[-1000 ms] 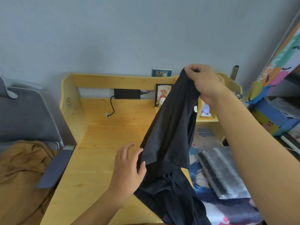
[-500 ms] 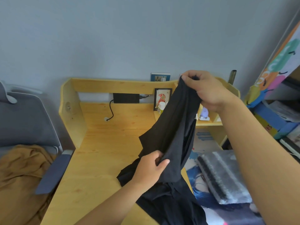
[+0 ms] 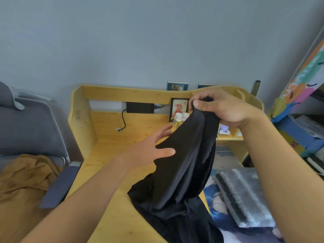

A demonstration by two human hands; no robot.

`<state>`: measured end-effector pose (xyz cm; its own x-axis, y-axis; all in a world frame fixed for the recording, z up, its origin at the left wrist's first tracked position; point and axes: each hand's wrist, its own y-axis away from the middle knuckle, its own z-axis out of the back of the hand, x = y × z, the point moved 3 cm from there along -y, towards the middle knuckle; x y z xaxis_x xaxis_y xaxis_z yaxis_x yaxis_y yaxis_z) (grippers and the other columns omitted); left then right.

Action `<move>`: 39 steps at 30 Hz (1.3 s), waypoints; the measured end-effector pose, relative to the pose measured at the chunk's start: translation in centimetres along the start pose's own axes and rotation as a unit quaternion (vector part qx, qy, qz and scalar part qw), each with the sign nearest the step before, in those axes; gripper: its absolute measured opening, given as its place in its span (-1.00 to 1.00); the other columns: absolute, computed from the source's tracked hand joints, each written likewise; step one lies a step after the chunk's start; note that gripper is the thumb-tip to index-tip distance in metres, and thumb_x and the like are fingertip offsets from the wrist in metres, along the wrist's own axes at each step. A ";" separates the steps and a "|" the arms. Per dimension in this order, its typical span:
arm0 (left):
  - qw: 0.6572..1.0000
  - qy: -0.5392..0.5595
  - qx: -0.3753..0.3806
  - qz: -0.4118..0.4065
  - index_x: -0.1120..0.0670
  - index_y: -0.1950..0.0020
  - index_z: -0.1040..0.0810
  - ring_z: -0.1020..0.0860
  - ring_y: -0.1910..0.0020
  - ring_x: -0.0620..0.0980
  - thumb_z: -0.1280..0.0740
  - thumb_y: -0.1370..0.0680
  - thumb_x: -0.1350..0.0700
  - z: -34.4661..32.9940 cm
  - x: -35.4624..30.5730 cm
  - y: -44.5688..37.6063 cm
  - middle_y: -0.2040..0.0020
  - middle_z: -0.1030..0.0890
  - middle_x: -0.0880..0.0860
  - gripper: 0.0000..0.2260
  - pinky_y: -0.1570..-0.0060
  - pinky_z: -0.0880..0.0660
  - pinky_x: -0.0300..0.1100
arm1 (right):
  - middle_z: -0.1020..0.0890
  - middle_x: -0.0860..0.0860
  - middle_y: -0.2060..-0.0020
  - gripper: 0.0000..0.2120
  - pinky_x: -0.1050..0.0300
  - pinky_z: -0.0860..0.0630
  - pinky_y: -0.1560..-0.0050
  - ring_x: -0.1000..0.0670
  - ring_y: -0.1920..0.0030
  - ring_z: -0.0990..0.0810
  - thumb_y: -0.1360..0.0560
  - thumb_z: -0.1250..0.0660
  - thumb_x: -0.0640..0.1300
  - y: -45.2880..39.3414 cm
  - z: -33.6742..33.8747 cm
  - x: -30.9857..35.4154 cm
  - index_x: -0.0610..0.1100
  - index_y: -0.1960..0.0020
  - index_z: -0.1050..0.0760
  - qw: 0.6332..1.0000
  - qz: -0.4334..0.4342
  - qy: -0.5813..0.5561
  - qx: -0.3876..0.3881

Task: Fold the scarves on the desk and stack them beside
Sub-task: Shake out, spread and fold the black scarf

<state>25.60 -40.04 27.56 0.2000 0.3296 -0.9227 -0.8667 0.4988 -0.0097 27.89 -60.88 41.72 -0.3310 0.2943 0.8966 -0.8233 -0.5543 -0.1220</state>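
From right hand (image 3: 221, 108), black scarf (image 3: 182, 165) plumb.

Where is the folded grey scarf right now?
In the head view, the grey scarf lies low on the right of the desk, on a printed mat beside the black scarf and under the right forearm.

Two bare forearms, no sleeves in view; left hand (image 3: 150, 148) and right hand (image 3: 222, 109) ungloved, ringless
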 end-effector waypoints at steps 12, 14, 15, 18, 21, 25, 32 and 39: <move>0.993 0.008 -0.081 -0.088 -0.07 -0.26 -0.48 -0.59 -0.22 -0.17 -0.40 -0.61 0.06 -2.3 -5.7 0.5 -0.21 -0.63 -0.13 -0.76 -0.29 -0.54 -0.05 | -0.67 -0.21 0.06 -0.78 -0.23 -0.53 -0.20 -0.11 0.02 -0.63 -0.59 -0.34 -0.06 0.4 1.1 0.4 -0.20 -0.02 -0.65 0.997 0.008 0.060 -0.053; 0.990 0.022 -0.115 -0.078 -0.10 -0.26 -0.41 -0.58 -0.22 -0.20 -0.40 -0.62 0.08 -3.1 -4.9 1.1 -0.23 -0.62 -0.11 -0.73 -0.27 -0.56 -0.09 | -0.67 -0.12 0.10 -0.80 -0.09 -0.57 -0.13 -0.07 0.04 -0.63 -0.62 -0.32 -0.10 0.6 1.0 0.7 -0.22 -0.02 -0.65 0.994 0.024 0.061 -0.085; 0.988 0.018 -0.135 -0.072 -0.10 -0.23 -0.39 -0.59 -0.20 -0.21 -0.40 -0.62 0.09 -3.5 -4.4 1.4 -0.21 -0.62 -0.10 -0.73 -0.23 -0.58 -0.11 | -0.68 -0.09 0.11 -0.80 -0.01 -0.59 -0.10 -0.03 0.05 -0.64 -0.64 -0.30 -0.14 0.5 1.0 0.8 -0.22 -0.03 -0.64 0.991 0.031 0.065 -0.109; 0.983 0.012 -0.179 -0.029 -0.11 -0.20 -0.38 -0.58 -0.12 -0.29 -0.41 -0.61 0.09 -4.5 -2.7 2.6 -0.14 -0.59 -0.15 -0.73 -0.07 -0.57 -0.34 | -0.68 -0.01 0.11 -0.81 0.20 -0.59 0.00 0.07 0.07 -0.64 -0.65 -0.28 -0.15 0.4 1.2 0.8 -0.21 -0.06 -0.64 0.980 0.042 0.057 -0.185; 0.987 0.003 -0.147 0.059 -0.19 -0.29 -0.43 -0.59 -0.10 -0.30 -0.42 -0.59 0.03 -4.6 0.4 4.1 -0.14 -0.60 -0.25 -0.69 -0.02 -0.54 -0.34 | -0.68 0.11 0.15 -0.83 0.35 -0.52 0.07 0.22 0.10 -0.62 -0.65 -0.29 -0.16 0.1 1.6 0.5 -0.15 -0.03 -0.65 0.964 0.048 0.034 -0.258; 0.973 -0.099 -0.107 0.178 -0.17 -0.16 -0.59 -0.65 -0.01 -0.14 -0.40 -0.61 -0.06 -0.9 7.4 5.0 0.01 -0.68 -0.21 -0.86 -0.02 -0.58 -0.14 | -0.69 0.15 0.17 -0.83 0.31 -0.54 0.09 0.25 0.15 -0.63 -0.64 -0.32 -0.11 -1.7 2.2 -1.7 -0.04 0.04 -0.67 0.955 -0.006 0.059 -0.289; 0.845 -0.360 -0.374 0.127 0.06 0.25 -0.39 -0.57 0.13 0.21 -0.43 -0.57 -0.09 20.3 -1.7 1.8 0.27 -0.53 0.06 -0.65 0.25 -0.40 -0.02 | -0.56 0.02 0.24 -0.78 0.15 -0.50 0.17 -0.04 0.10 -0.53 -0.62 -0.31 -0.16 -9.0 6.2 -5.8 -0.05 0.19 -0.57 0.913 -0.118 0.043 -0.388; 0.727 -0.438 -0.527 -0.043 0.02 0.14 -0.45 -0.54 0.07 0.22 -0.40 -0.58 -0.09 30.3 -21.6 -0.2 0.11 -0.59 0.12 -0.75 0.15 -0.43 -0.03 | -0.45 0.16 0.35 -0.78 0.39 -0.37 0.29 0.25 0.41 -0.36 -0.64 -0.25 -0.15 -13.0 11.7 9.2 -0.02 0.17 -0.55 0.834 0.136 -0.092 -0.527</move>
<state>35.29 -23.01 59.18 0.0877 0.9478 -0.3065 -0.6101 -0.1921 -0.7687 40.97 -60.07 56.49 -0.5748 0.0906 0.8133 -0.7095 0.4399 -0.5505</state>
